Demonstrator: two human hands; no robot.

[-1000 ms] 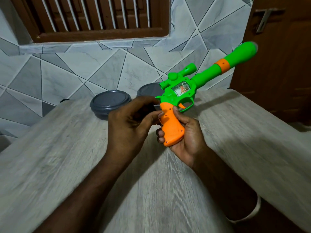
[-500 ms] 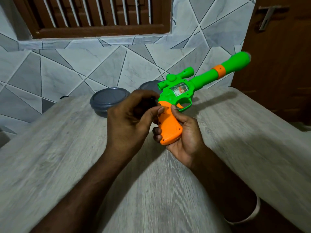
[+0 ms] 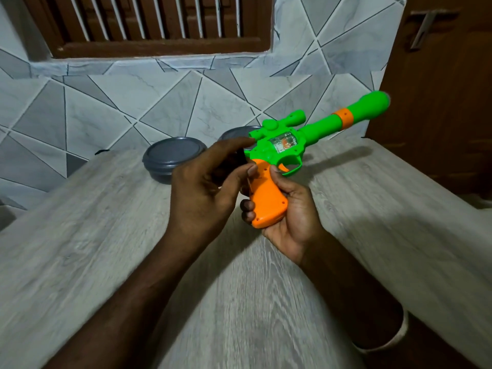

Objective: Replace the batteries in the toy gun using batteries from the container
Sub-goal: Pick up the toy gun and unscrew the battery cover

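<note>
My right hand [image 3: 294, 218] grips the orange handle of the toy gun [image 3: 283, 145] from below and holds it above the table. The gun has a green body with a scope, and its long green barrel points up and to the right. My left hand [image 3: 202, 193] curls against the handle's left side, thumb on the orange back edge and index finger on the green body. Something dark sits between its fingers; I cannot tell what it is. A round grey container [image 3: 170, 155] with its lid on stands behind my left hand.
A second grey container [image 3: 235, 133] is mostly hidden behind the gun and my left hand. The pale wood-grain table [image 3: 80, 235] meets a tiled wall at the back. A brown door [image 3: 439, 102] stands to the right, just beyond the table's right edge.
The gun has tilted so its barrel sits lower and flatter. My left hand has stayed at the handle, with its index finger now stretched onto the green body.
</note>
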